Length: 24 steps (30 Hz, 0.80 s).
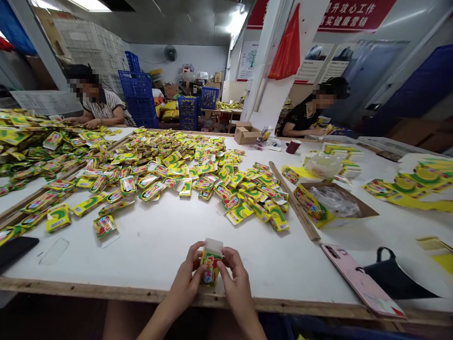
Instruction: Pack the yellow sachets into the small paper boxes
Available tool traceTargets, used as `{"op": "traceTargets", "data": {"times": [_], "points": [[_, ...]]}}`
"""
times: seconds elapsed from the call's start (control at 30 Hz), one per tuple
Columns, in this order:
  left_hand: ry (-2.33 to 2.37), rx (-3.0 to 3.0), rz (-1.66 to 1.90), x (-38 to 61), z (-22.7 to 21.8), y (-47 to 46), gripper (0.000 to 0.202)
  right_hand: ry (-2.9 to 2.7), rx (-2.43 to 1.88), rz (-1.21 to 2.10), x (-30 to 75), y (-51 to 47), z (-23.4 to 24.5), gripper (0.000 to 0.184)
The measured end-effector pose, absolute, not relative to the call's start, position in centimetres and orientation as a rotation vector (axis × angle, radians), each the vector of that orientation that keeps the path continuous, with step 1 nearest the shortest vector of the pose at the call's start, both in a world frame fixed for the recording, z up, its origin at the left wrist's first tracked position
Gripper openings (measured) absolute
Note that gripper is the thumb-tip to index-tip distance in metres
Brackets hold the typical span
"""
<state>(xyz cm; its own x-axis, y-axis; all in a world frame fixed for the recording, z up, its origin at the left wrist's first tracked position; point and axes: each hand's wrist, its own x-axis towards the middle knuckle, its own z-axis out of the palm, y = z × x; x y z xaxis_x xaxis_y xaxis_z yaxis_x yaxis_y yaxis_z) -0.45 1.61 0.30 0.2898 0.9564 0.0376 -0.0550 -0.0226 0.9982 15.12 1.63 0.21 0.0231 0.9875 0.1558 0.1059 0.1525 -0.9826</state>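
My left hand and my right hand together grip one small yellow-green packet with a clear plastic top, held upright at the near edge of the white table. Fingers of both hands pinch its sides. A big heap of the same yellow-green packets spreads across the middle of the table beyond my hands.
A pink phone and a black pouch lie at the near right. A wooden strip borders a cardboard tray with plastic bags. Two other people sit at the far side, left and right. Blue crates stand behind.
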Motion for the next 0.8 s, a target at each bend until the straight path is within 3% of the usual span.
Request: {"op": "traceTargets", "data": {"times": [0.27,0.5,0.8], "points": [[1.03,1.399,1.098,-0.9,0.7,2.3,0.019,-1.517,-1.189,0.955,14.7,2.6,1.4,0.021],[1.06,1.272,1.182,-0.8,0.6,1.8,0.043,-1.348,-1.166,0.984,14.0,2.6,0.0,0.027],[1.142,1.351,1.189,-0.9,0.6,2.2,0.024,-1.495,-1.137,0.908,14.1,2.3,0.8,0.014]]}}
